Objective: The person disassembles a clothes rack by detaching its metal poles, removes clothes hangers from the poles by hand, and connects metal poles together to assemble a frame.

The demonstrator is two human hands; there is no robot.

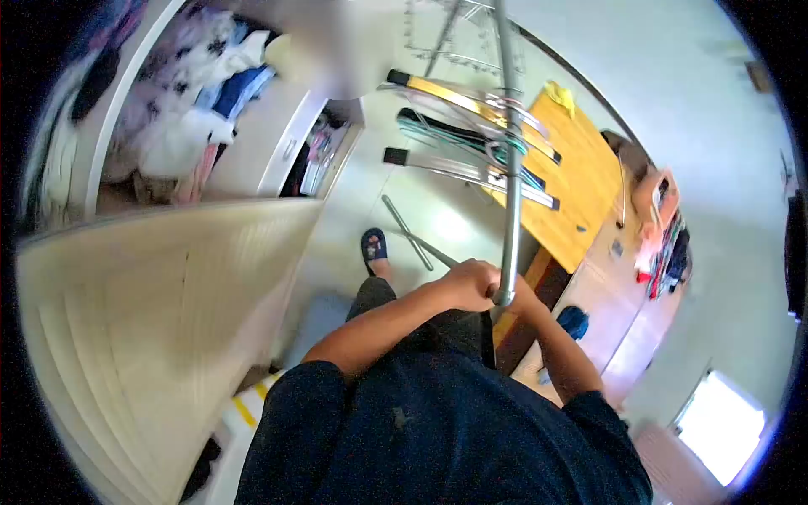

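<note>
A metal clothes rack (512,210) stands before me, its top rail running away from my body. My left hand (471,284) is closed around the rack just beside the rail's near end. On the other side of that end, my right hand (523,296) is closed on the rack too, its fingers partly hidden by the rail. Several clothes hangers hang from the rail, among them a gold hanger (450,97) and a silver hanger (459,167). Farther along is a wire hanger with clips (467,59). The rack's foot bar (407,232) rests on the floor.
To the left is an open wardrobe (244,164) with piled clothes (181,109) and a pale door (168,311). A wooden table (581,185) with a yellow cloth (560,97) stands right. Beyond it are more clothes (661,231) and a bright window (722,425). My slippered foot (374,246) is near the rack's foot.
</note>
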